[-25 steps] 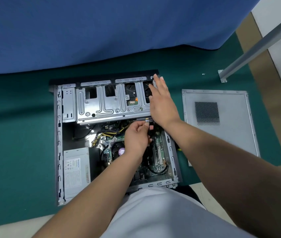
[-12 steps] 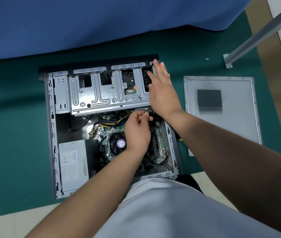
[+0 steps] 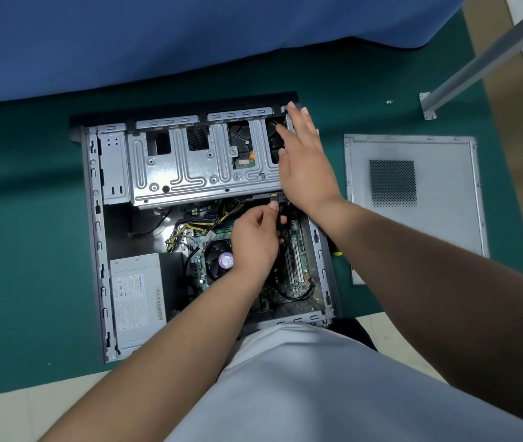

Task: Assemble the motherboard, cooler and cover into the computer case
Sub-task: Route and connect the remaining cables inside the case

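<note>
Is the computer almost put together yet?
Partly. The motherboard and cooler already sit inside the case. The left hand pinches a cable plug while the right hand steadies the drive cage. The cover lies beside the case, not yet on.

Counts: 1 open computer case [image 3: 94, 218], 1 motherboard [image 3: 296, 250] inside, 1 cooler fan [image 3: 218, 260], 1 power supply [image 3: 137, 298], 1 drive cage [image 3: 190, 167], 1 side cover [image 3: 413, 199] on the mat, 2 hands: left hand [image 3: 255, 240], right hand [image 3: 304, 161].
</note>
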Action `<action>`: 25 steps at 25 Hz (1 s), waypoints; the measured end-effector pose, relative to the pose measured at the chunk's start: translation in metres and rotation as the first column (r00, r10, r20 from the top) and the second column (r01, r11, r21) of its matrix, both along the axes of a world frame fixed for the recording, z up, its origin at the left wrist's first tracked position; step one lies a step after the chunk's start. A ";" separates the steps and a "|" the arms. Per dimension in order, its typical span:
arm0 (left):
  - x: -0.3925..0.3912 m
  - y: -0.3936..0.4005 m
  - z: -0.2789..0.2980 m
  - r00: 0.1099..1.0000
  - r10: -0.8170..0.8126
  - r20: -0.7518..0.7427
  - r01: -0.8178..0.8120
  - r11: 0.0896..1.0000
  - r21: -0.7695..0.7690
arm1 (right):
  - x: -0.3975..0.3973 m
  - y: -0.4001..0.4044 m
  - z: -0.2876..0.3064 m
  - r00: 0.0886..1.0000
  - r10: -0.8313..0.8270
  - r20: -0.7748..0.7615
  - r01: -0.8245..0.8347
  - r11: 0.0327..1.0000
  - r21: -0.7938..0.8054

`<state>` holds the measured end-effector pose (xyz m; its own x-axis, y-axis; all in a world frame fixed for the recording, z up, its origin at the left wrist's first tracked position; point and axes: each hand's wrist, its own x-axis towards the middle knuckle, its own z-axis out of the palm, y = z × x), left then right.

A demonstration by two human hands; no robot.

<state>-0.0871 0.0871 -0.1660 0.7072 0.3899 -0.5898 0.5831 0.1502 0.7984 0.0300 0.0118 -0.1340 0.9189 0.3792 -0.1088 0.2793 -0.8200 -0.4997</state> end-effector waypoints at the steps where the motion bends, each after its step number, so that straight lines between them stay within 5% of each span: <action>1: 0.000 0.001 0.000 0.999 -0.035 -0.001 0.035 0.999 0.023 | 0.000 0.000 0.000 1.000 0.000 -0.001 0.000 1.000 -0.003; 15: 0.003 0.003 0.002 0.995 -0.098 0.028 0.093 0.987 0.133 | -0.004 0.001 0.005 1.000 -0.005 0.003 0.005 1.000 -0.020; 20: -0.005 0.025 0.004 0.962 -0.269 0.050 0.264 0.960 0.097 | -0.003 0.001 0.007 1.000 -0.010 -0.013 0.010 1.000 -0.005; 25: -0.040 0.018 -0.003 0.812 -0.558 -0.171 0.583 0.785 0.208 | -0.003 0.001 0.006 1.000 -0.010 -0.023 0.010 1.000 0.011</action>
